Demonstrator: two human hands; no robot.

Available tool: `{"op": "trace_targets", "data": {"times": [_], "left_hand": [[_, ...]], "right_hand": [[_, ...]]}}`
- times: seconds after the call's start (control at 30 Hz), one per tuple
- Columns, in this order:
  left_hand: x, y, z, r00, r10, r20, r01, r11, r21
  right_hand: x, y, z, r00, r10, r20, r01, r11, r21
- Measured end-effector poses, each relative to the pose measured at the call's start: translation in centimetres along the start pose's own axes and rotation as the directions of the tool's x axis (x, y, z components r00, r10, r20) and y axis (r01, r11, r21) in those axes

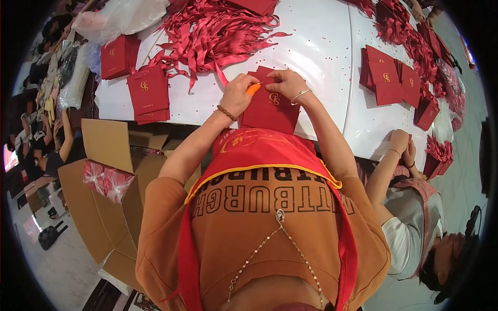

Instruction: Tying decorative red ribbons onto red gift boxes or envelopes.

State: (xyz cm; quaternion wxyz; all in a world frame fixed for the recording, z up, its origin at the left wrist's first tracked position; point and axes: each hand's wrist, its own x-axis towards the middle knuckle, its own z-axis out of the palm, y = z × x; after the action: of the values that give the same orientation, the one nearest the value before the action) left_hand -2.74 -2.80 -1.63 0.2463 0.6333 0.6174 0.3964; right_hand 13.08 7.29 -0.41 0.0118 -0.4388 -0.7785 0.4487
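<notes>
In front of me, at the near edge of the white table, lies a small stack of flat red paper bags (pixel 270 115) with gold print. Closed around a small orange tool (pixel 253 89), my left hand (pixel 237 96) is over the upper left part of the top bag. The tool's tip is too small to make out. My right hand (pixel 290 85) has its fingers bent and pinched at the same bag's upper edge, close to the tool. Whatever lies between those fingertips is mostly hidden. A tangled heap of red ribbons (pixel 207 39) spreads just beyond my hands.
More red bags (pixel 148 93) are piled at the left, and others (pixel 389 78) at the right. An open cardboard box (pixel 106 145) holding plastic-wrapped red packs (pixel 109 180) stands at my left. To my right, a co-worker's hands (pixel 403 145) rest at the table edge.
</notes>
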Motion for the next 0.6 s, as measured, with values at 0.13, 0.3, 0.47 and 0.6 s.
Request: {"op": "trace_targets", "data": {"times": [0.13,0.3,0.47,0.6], "left_hand": [[0.6,0.4,-0.2,0.998,-0.057,-0.020,0.058,0.997,0.046],[1.1,1.2,0.1,0.997,-0.076,-0.002,0.076,0.994,0.073],[1.7,1.4,-0.2,0.990,-0.123,0.067,0.114,0.985,0.130],[2.0,1.6,-0.2,0.983,-0.145,0.114,0.121,0.974,0.192]], "right_hand": [[-0.2,-0.7,-0.3,1.000,-0.017,0.024,0.019,0.998,-0.052],[-0.4,-0.8,-0.2,1.000,-0.016,0.003,0.016,0.998,-0.056],[-0.9,-0.6,0.5,0.993,-0.079,-0.085,0.075,0.996,-0.050],[-1.3,-0.9,1.0,0.976,-0.129,-0.176,0.105,0.985,-0.138]]}}
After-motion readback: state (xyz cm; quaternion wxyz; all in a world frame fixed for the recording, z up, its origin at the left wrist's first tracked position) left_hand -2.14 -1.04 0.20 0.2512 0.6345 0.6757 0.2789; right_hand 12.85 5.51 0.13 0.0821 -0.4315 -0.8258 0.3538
